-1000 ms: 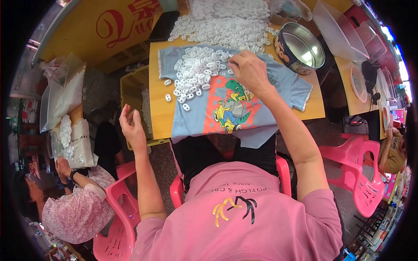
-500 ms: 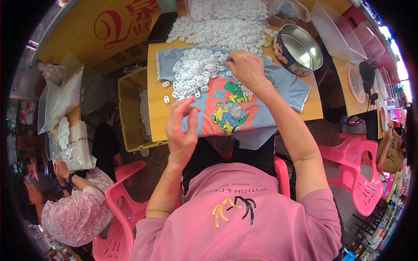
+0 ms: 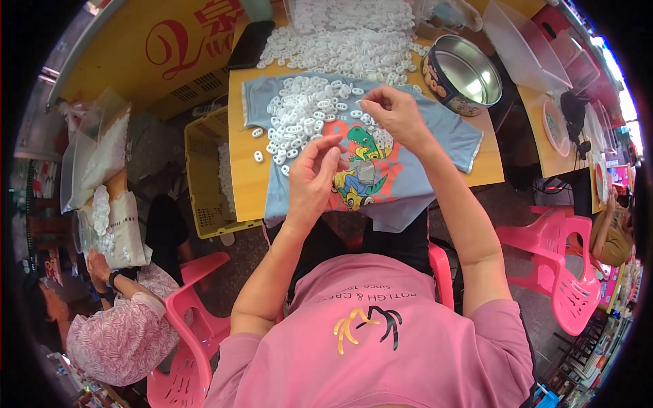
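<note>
A light blue child's shirt (image 3: 449, 132) with a green dinosaur print lies spread on a wooden table (image 3: 241, 183). A heap of small white plastic loops (image 3: 306, 119) sits on the shirt, and a larger pile (image 3: 347, 47) lies behind it. My left hand (image 3: 313, 177) hovers over the print, fingertips pinched on a white loop. My right hand (image 3: 394, 115) is a little farther back at the heap's edge, thumb and forefinger pinched on another white loop.
A round metal tin (image 3: 462, 71) stands open at the table's right. A black phone (image 3: 250, 44) lies at the back left. A yellow crate (image 3: 204, 170) and bags of white pieces (image 3: 102, 163) sit left. Another person (image 3: 115, 333) works lower left; pink chairs (image 3: 564, 272) stand right.
My left hand has come from a raised, open position off the table's left side to over the shirt, its fingers now pinched. My right hand has stayed at the heap.
</note>
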